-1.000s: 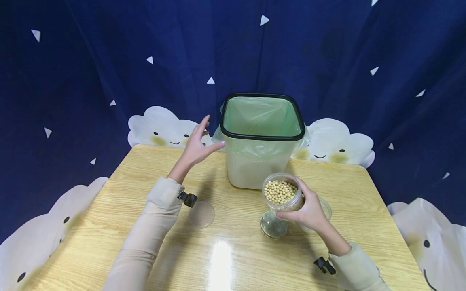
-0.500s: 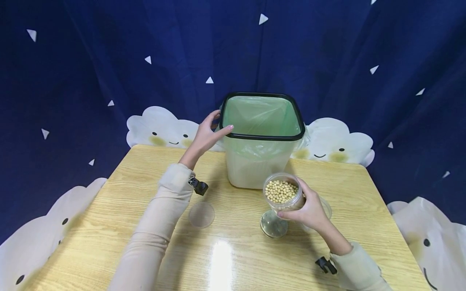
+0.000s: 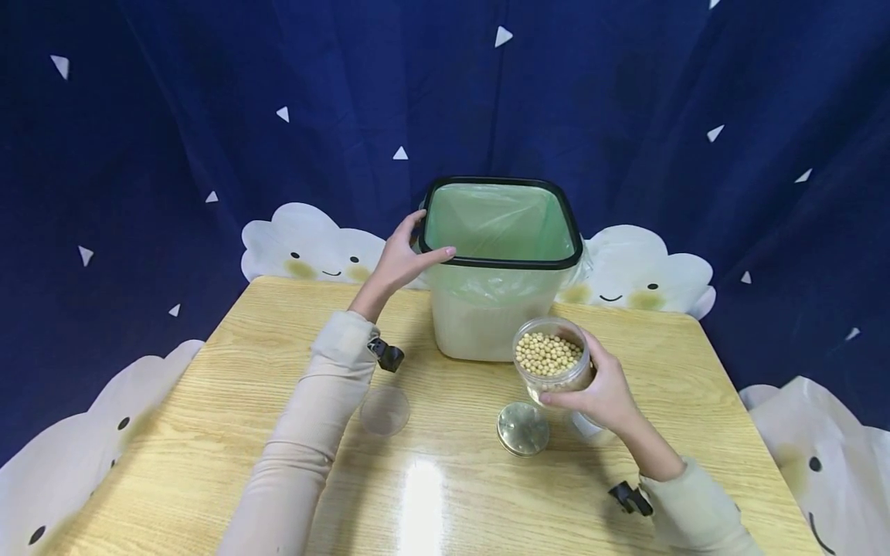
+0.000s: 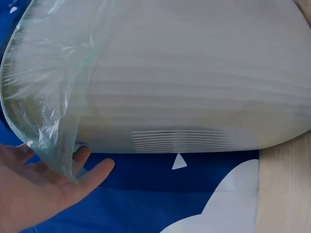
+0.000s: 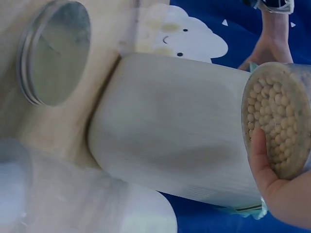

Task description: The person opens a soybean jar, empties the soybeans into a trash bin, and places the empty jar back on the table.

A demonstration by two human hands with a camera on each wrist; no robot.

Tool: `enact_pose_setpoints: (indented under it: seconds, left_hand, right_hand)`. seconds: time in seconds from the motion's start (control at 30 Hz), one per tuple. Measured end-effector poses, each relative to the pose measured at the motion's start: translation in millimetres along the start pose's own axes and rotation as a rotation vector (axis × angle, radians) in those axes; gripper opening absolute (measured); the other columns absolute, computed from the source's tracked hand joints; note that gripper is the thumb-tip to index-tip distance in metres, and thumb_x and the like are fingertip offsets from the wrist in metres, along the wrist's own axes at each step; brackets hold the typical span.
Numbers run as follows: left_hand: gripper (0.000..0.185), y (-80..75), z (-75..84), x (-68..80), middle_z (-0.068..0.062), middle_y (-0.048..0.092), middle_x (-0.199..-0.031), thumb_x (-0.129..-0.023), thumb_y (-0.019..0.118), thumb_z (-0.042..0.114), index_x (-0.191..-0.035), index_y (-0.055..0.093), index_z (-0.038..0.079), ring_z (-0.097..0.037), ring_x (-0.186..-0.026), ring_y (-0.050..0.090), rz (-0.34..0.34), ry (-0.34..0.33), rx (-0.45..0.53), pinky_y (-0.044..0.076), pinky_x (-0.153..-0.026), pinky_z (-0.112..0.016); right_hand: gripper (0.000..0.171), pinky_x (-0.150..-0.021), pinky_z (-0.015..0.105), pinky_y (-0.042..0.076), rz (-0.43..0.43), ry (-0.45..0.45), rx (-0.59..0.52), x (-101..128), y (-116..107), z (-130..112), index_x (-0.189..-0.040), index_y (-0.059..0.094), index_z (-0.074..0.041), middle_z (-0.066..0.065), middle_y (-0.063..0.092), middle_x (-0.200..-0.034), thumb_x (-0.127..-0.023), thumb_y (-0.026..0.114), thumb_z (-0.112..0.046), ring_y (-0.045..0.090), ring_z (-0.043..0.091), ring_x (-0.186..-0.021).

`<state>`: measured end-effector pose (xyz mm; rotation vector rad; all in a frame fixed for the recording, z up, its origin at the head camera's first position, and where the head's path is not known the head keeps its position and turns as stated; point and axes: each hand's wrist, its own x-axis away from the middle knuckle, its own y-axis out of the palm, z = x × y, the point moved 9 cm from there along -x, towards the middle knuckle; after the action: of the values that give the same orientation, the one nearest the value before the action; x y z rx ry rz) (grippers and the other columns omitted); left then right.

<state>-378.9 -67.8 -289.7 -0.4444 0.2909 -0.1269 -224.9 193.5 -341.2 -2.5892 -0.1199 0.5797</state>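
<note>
My right hand grips a clear jar of pale soybeans, its open mouth tipped slightly towards the bin. In the right wrist view, the thumb lies across the jar's bottom, where soybeans show through. My left hand touches the left front corner of the black-rimmed rubbish bin, its thumb at the rim. The left wrist view shows the fingers spread, loosely bent beside the overhanging green bin bag. The bag lines the bin.
A round metal lid lies on the wooden table before the bin. A clear disc lies to its left. Another clear container is partly hidden behind my right hand. A blue cloud-patterned curtain hangs behind.
My left hand has moved right and reached the bin's left front corner. My right hand has moved slightly right and away from me with the jar, uncovering more of the metal lid.
</note>
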Motion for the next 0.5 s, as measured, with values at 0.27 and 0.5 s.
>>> enact_pose_setpoints:
  seconds: [0.27,0.5]
  left_hand:
    - [0.084,3.3,-4.3,1.1,-0.011,0.029,-0.143,-0.076,0.071,0.034,-0.143,0.025,0.015,-0.026,-0.130,0.029,-0.005,-0.019,0.052,0.028,-0.103,-0.037]
    - [0.085,2.8,-3.7,1.8,-0.011,0.030,-0.142,-0.075,0.071,0.037,-0.143,0.026,0.015,-0.026,-0.129,0.030,0.005,-0.007,0.065,0.029,-0.103,-0.037]
  right_hand:
    - [0.090,-0.090,0.012,0.033,0.034,-0.054,-0.023,-13.4,-19.6,-22.0,-0.131,0.043,-0.003,0.017,0.051,-0.123,-0.051,0.084,0.002,0.045,0.002,-0.107]
    - [0.091,-0.089,0.011,0.033,0.069,-0.094,-0.009,-29.5,-38.7,-40.7,-0.131,0.042,0.001,0.018,0.051,-0.121,-0.049,0.082,0.008,0.045,0.002,-0.105]
